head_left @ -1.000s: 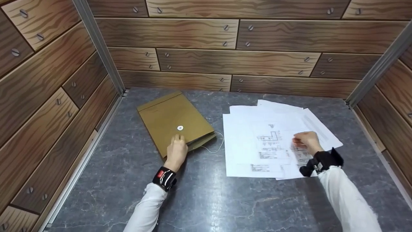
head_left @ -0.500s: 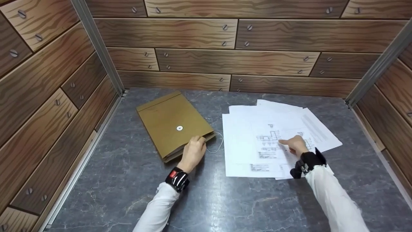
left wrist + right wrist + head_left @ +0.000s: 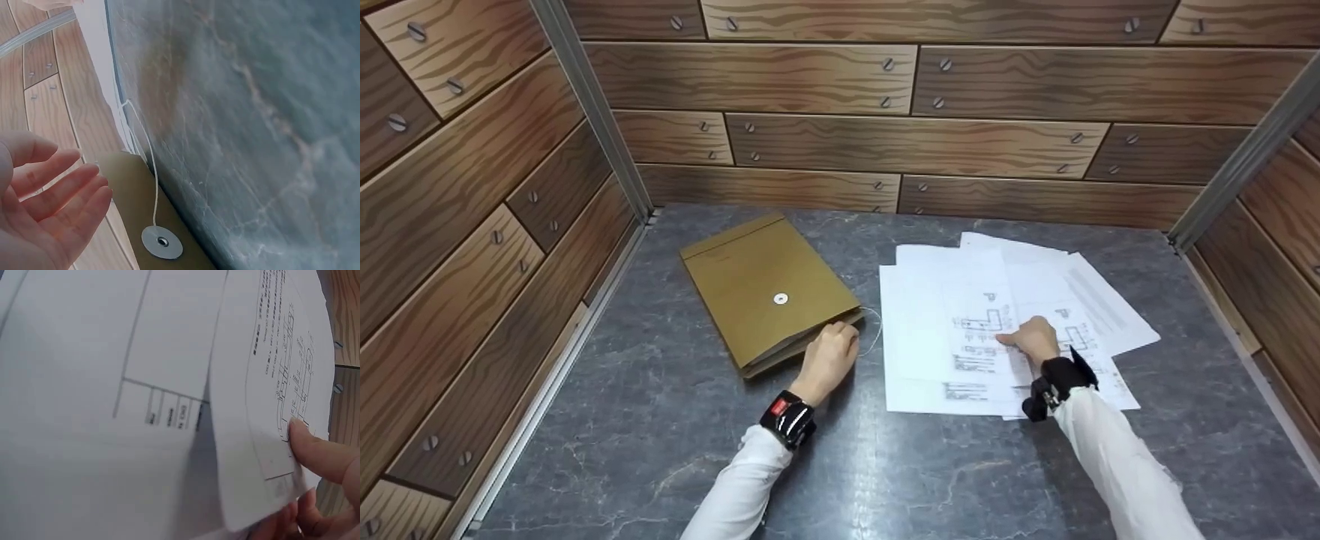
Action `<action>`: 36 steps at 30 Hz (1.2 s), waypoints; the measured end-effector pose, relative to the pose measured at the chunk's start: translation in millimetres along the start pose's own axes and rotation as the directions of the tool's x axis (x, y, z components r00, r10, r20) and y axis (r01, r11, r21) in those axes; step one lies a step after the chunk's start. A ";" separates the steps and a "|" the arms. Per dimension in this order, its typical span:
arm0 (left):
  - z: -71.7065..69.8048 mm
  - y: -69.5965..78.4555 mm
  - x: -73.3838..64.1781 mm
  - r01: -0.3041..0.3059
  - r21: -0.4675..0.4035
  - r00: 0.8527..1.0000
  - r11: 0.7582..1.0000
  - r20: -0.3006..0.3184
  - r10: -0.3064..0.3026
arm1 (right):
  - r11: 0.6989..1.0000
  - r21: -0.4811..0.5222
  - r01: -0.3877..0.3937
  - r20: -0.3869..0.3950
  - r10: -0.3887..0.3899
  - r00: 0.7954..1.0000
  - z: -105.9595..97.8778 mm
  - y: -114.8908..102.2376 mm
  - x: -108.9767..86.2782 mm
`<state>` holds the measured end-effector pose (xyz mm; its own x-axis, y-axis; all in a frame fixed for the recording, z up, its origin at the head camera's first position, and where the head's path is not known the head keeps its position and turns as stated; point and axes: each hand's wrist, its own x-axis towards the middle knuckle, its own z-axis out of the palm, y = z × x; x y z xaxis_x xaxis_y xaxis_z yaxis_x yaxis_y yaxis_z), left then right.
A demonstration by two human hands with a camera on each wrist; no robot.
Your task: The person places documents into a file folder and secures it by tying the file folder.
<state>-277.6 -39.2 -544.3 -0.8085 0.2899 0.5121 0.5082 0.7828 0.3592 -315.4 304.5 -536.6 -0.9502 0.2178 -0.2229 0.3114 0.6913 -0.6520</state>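
Observation:
A brown string-tie document envelope point(image 3: 765, 277) lies tilted on the left, its mouth facing the person and slightly parted. My left hand point(image 3: 829, 356) is at that mouth. In the left wrist view, its loosely bent fingers point(image 3: 73, 191) are beside the flap point(image 3: 126, 191), which carries a white button point(image 3: 162, 242) and a thin string point(image 3: 152, 146); whether they touch the flap cannot be told. My right hand point(image 3: 1035, 341) pinches a printed sheet of paper point(image 3: 242, 455), thumb point(image 3: 318, 450) on top and fingers underneath. The sheet's edge is lifted off the papers below.
Several overlapping white printed sheets point(image 3: 922, 330) spread across the right side of the grey marbled table point(image 3: 885, 480). Wood-patterned walls point(image 3: 825, 142) enclose the back and both sides, with metal posts point(image 3: 592, 112) at the corners.
My left hand has slid right along the envelope's mouth, from near its front button. My right hand has moved left over the papers, and the sheet under it has shifted slightly.

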 end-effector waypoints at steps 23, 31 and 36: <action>-0.8 5.4 12.6 0.310 -0.444 0.950 0.841 0.115 -0.289 | 0.898 0.438 0.027 0.008 -0.034 0.999 6.0 -26.0 -17.9; 11.3 -1.4 22.5 0.548 -0.823 0.785 0.150 0.444 -0.432 | 0.896 0.436 0.084 0.040 -0.112 0.993 10.7 -46.5 -39.4; 4.4 2.4 27.1 0.533 -0.846 0.773 -0.013 0.493 -0.400 | 0.880 0.462 0.105 0.063 -0.151 0.987 16.2 -55.8 -48.7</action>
<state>-299.6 -27.1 -532.9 -0.9742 0.1824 -0.1327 -0.1866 -0.3210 0.9285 -286.3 244.2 -501.1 -0.9837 0.0673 -0.1668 0.1796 0.3130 -0.9326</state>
